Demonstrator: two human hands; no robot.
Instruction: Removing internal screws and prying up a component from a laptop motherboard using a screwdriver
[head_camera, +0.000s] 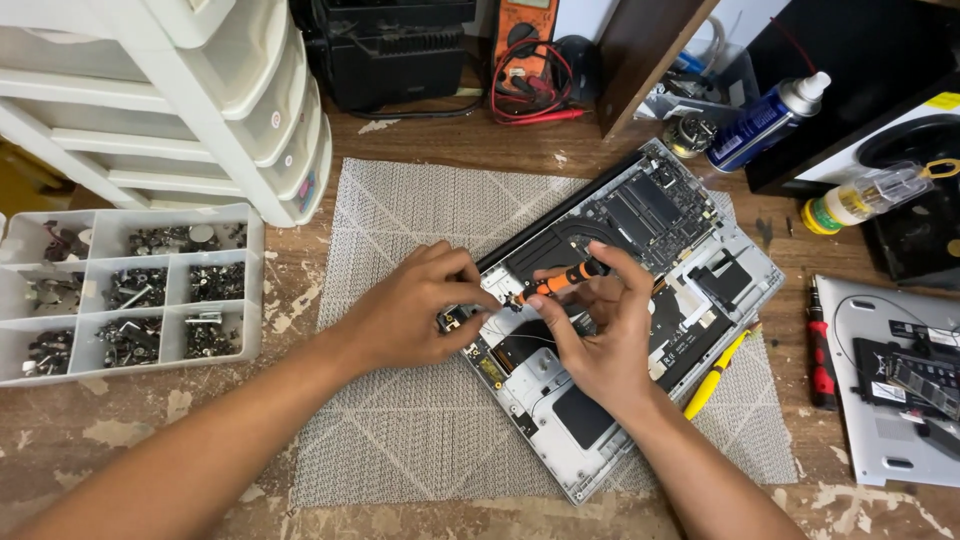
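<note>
opened laptop (640, 310) lying askew on grey mat (400, 300), bare boards exposed toward 1 o'clock. left hand (415, 310) pinching a small metal part (450, 320) at its 9 o'clock edge; right hand (600, 335) clamped on orange screwdriver (562, 279), tip aimed toward 9 o'clock. likely to slip, gouging a board or flicking a screw away.

The screwdriver (562, 279) tip and the part beneath it are hidden by fingers (470, 300).
</note>
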